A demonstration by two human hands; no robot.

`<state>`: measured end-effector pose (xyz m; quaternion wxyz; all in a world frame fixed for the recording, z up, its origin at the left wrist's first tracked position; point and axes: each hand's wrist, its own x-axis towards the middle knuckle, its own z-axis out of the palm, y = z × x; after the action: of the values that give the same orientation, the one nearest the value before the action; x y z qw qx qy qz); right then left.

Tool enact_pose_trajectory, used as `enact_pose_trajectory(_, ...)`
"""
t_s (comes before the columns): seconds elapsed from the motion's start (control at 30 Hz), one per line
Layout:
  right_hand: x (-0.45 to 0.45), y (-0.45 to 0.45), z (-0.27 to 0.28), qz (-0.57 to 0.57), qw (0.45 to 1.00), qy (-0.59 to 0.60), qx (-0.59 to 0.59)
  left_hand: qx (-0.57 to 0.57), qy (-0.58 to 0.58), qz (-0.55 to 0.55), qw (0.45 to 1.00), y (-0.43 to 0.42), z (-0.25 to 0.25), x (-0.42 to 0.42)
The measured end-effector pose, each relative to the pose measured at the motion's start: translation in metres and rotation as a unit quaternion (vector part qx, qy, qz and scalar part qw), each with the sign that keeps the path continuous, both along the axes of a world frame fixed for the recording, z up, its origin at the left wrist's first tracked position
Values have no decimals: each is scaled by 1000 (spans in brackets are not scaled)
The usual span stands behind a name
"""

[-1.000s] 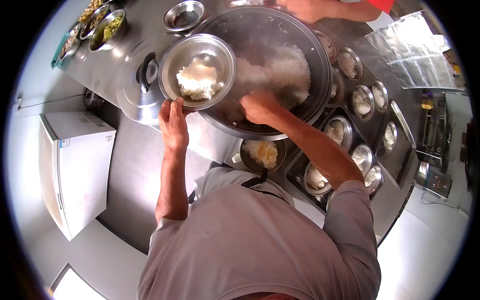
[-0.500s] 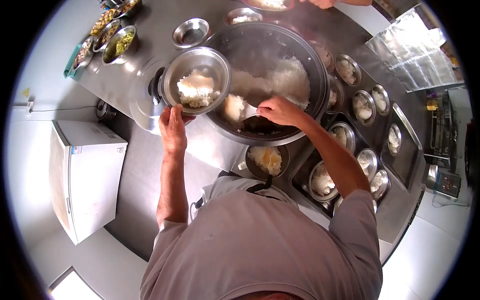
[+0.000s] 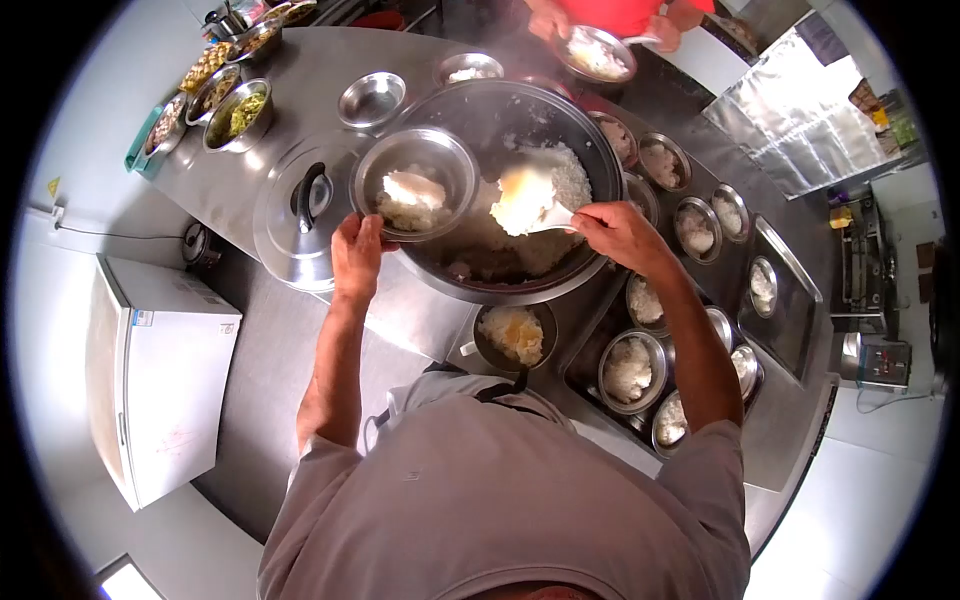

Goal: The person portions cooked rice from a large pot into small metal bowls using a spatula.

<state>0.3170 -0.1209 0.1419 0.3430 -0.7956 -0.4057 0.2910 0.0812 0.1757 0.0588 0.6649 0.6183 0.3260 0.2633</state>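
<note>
My left hand (image 3: pixel 357 258) grips the near rim of a metal bowl (image 3: pixel 452 150), tilted over the left side of a large pot (image 3: pixel 480 108). A mound of white rice (image 3: pixel 412 200) lies in that bowl. Closed around the handle of a white rice paddle (image 3: pixel 556 218), my right hand (image 3: pixel 618 238) is over the pot's right side. Heaped on the paddle is a clump of rice (image 3: pixel 522 198), partly yellowish. Below it, more rice (image 3: pixel 572 182) covers part of the pot's inside.
A lid (image 3: pixel 280 235) lies left of the pot. Several rice bowls (image 3: pixel 632 370) stand at right, some on trays. A handled pan (image 3: pixel 488 350) with rice sits nearest me. Across the counter, a person's hands (image 3: pixel 548 20) are at a bowl (image 3: pixel 600 55). Food bowls (image 3: pixel 240 115) stand at far left.
The loaded paddle has risen from low in the pot and moved right and away from me. My left hand still holds the bowl. More of the person opposite shows as the view shifted.
</note>
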Motion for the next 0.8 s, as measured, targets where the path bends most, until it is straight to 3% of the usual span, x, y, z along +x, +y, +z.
enact_pose_trajectory(0.1, 0, -2, 13, -25, 998, 44, 23, 39, 20, -13, 999, -4, -2, 7)
enact_pose_trajectory(0.27, -18, 18, 34, -56, 978, -199, 27, 76, 38, -34, 996, -19, -4, 25)
enact_pose_trajectory(0.3, -25, 25, 33, -62, 977, -200, 28, 78, 36, -39, 996, -21, -2, 28)
enact_pose_trajectory(0.37, -41, 39, 28, -80, 933, -349, 40, 60, 29, -57, 996, -31, 4, 34)
enact_pose_trajectory(0.43, -52, 49, 15, -53, 912, -404, -37, 50, 2, -72, 996, -40, 5, 39)
enact_pose_trajectory(0.47, -56, 51, 3, -52, 889, -455, -22, 59, 2, -79, 995, -43, 4, 39)
enact_pose_trajectory(0.57, -68, 52, 4, -107, 860, -497, -37, 78, 12, -91, 993, -47, 1, 42)
enact_pose_trajectory(0.8, -70, 42, -12, -80, 853, -515, 31, 79, 2, -120, 990, -54, -2, 49)
